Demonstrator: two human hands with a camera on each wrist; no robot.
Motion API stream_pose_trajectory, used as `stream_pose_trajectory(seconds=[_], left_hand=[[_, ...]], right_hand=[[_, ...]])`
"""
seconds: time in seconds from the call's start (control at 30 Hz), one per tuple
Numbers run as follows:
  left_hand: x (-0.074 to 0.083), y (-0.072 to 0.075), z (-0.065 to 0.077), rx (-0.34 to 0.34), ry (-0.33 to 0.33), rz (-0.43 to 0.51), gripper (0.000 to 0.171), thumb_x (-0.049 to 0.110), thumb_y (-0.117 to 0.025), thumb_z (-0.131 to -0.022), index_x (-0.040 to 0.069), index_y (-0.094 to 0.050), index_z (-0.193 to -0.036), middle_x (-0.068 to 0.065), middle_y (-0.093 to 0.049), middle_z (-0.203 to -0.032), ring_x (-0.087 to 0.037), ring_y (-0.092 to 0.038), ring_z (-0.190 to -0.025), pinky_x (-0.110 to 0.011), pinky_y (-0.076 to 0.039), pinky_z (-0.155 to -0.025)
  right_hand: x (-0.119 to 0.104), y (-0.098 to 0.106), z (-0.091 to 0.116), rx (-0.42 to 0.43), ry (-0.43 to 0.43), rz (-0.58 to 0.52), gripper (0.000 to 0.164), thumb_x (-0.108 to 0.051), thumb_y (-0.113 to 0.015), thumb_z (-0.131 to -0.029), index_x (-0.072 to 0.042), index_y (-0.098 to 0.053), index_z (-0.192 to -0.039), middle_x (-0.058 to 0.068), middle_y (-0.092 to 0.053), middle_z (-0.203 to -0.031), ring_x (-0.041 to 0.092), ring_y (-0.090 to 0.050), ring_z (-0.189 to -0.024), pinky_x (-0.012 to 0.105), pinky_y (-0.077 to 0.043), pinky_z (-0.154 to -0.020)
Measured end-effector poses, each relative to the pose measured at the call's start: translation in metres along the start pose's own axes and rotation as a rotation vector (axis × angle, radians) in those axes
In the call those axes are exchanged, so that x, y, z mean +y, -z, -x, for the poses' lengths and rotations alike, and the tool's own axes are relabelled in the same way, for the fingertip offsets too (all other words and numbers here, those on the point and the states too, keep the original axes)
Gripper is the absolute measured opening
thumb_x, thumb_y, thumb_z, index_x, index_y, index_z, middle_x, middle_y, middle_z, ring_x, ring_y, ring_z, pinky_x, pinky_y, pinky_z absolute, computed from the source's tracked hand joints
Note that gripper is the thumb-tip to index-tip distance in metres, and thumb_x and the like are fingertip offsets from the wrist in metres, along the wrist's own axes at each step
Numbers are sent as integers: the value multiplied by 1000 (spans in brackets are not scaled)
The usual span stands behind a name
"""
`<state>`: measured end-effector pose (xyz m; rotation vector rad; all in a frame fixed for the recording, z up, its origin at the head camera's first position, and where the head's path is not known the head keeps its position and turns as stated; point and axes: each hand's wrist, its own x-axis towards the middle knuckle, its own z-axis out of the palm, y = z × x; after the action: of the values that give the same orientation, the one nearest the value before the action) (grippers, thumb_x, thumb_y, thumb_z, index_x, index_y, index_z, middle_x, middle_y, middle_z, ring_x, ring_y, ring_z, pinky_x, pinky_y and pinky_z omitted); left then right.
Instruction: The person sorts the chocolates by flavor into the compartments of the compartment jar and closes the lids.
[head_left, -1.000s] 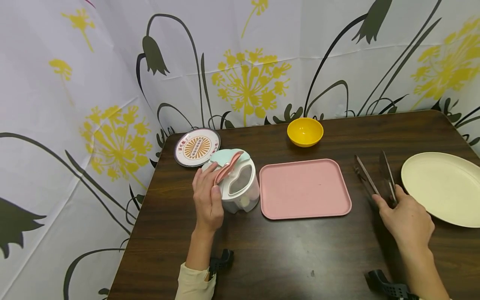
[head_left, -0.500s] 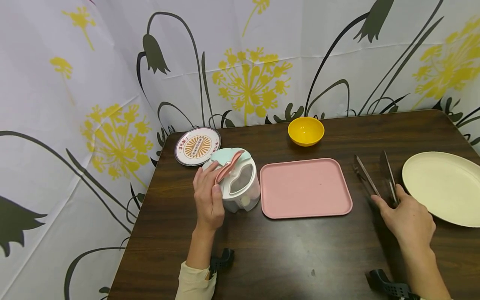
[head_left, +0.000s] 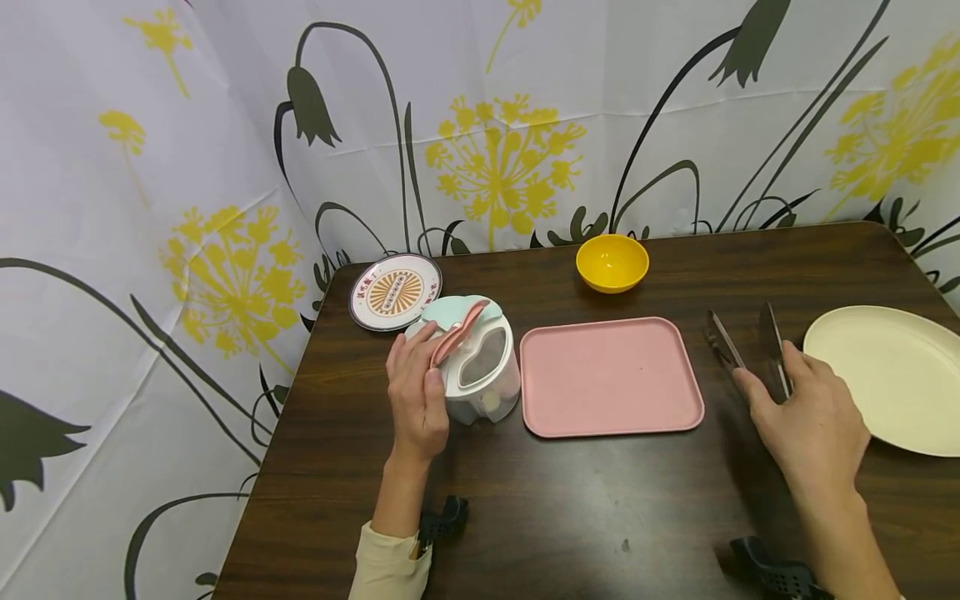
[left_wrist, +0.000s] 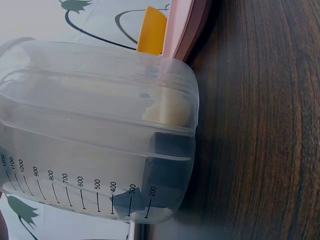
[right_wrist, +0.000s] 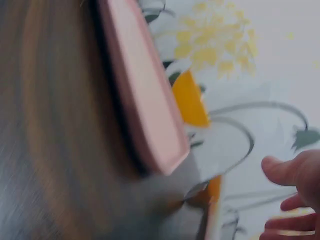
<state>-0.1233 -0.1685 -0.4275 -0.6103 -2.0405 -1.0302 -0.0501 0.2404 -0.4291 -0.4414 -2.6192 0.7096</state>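
Note:
A clear storage canister (left_wrist: 100,140) with a white lid stands on the table. Its pink flap (head_left: 459,332) is raised beside an uncovered opening, and a mint flap (head_left: 453,308) lies at the back. My left hand (head_left: 418,404) holds the pink flap at its near left edge, thumb in front and fingers behind. Pale and dark pieces show in the bottom through the marked wall. Metal tongs (head_left: 724,340) rest at the right with arms apart. Over their near end is my right hand (head_left: 813,425), fingers loosely spread; the right wrist view shows it above the tongs.
A pink tray (head_left: 611,379) lies between canister and tongs, with a yellow bowl (head_left: 612,265) behind it. An oval cream plate (head_left: 892,379) is at the far right. A round patterned plate (head_left: 395,293) sits behind the canister. A floral cloth (head_left: 525,125) hangs behind the table.
My right hand has let go of the tongs and moved slightly up and left over them. The tongs stay in place. My left hand keeps its hold on the pink flap.

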Motion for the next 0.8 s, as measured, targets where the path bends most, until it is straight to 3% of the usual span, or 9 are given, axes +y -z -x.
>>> stream_pose_trajectory(seconds=[0.13, 0.3, 0.53, 0.63, 0.8], left_hand=[[0, 1, 1, 1, 4, -1, 43, 21, -35, -92, 3, -67, -114, -9, -68, -117, -30, -54, -122, -56, -17, -111], [-1, 1, 3, -5, 5, 2, 42, 21, -34, -93, 3, -67, -114, -9, -68, -117, -30, -54, -123, -57, -17, -111], [-1, 2, 3, 4, 1, 1, 42, 21, -35, -93, 3, -67, -114, -9, -68, -118, -31, -54, -122, -56, -17, -111], [-1, 2, 3, 5, -3, -1, 42, 22, -35, -94, 3, -67, -114, -10, -68, -118, -31, -54, -122, -58, -18, -110], [-1, 1, 2, -9, -6, -5, 43, 23, -34, -95, 4, -67, -115, -9, -68, -118, -30, -54, -123, -61, -18, -108]], right_hand=[[-30, -3, -2, 19, 199, -96, 61, -27, -77, -83, -4, -58, -136, 24, -61, -126, 46, -59, -104, 62, -44, -77], [-68, -19, -2, -53, 431, -220, 54, -19, -77, -83, -4, -61, -132, 16, -64, -123, 35, -64, -89, 53, -48, -72], [-127, -40, -3, -242, 666, -345, 51, -22, -70, -90, -7, -57, -137, 9, -60, -133, 28, -57, -120, 48, -44, -98], [-150, -46, -5, -300, 752, -374, 55, -25, -67, -92, -10, -52, -143, 6, -54, -141, 25, -53, -126, 46, -43, -101], [-179, -57, -10, -328, 879, -443, 61, -24, -65, -94, -14, -42, -150, 3, -42, -151, 22, -45, -134, 42, -39, -105]])
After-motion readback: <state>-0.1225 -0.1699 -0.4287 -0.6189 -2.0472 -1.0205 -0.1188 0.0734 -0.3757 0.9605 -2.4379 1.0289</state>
